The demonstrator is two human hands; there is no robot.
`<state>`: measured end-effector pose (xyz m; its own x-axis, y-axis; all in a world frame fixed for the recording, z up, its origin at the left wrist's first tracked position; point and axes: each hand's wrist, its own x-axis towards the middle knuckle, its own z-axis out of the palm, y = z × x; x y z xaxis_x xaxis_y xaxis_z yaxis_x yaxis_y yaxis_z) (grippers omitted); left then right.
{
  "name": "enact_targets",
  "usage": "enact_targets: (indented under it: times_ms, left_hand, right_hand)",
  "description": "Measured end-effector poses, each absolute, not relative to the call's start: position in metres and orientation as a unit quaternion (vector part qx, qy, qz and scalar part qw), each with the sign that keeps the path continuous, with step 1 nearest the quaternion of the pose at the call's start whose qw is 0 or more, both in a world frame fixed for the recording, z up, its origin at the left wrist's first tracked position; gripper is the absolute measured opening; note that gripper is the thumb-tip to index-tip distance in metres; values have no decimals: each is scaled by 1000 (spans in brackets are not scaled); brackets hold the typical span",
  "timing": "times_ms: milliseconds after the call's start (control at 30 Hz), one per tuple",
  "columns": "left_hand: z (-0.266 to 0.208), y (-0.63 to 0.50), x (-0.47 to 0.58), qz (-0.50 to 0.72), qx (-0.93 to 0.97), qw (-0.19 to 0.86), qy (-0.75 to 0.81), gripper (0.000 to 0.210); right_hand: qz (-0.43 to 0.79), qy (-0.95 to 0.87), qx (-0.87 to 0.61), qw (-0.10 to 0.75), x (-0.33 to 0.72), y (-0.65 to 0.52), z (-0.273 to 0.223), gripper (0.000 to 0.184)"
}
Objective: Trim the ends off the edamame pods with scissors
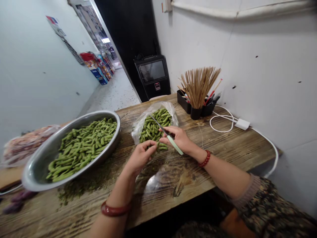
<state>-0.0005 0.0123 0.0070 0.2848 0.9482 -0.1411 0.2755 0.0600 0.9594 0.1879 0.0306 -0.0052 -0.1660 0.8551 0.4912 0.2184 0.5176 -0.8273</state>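
In my right hand is a pair of scissors with pale green handles; the dark blades point up and left over the pods. Close to it, my left hand is pinched on a green soybean pod, partly hidden by the fingers. Just beyond both hands lies an open clear plastic bag with many green soybean pods. To the left stands a large metal basin heaped with more soybean pods.
Small green trimmings litter the wooden table beside the basin. At the back right, a black holder carries wooden skewers. A white cable with an adapter runs along the wall. Bagged pinkish food lies far left.
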Motion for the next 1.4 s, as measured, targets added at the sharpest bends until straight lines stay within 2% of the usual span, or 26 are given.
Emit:
enact_targets:
  times_ms: [133,300,733,1067,1400]
  left_hand:
    - [10,9,-14,410,444,641,473,23]
    - [6,8,-16,454,402,672,424,22]
    - [8,0,-17,467,453,569,503,23]
    - [1,0,-20,462,502,524,510,21]
    - [6,0,-22,427,536,486,542,22]
  right_hand:
    - [309,-705,-389,506,186,29,-8,36]
    - [324,-743,-376,449,184,26,-12,38]
    - [273,-843,-324,331,185,16,-14,62]
    - [257,-847,-312,344,183,14,-19,53]
    - [244,-864,-310,313,187,15,-12,43]
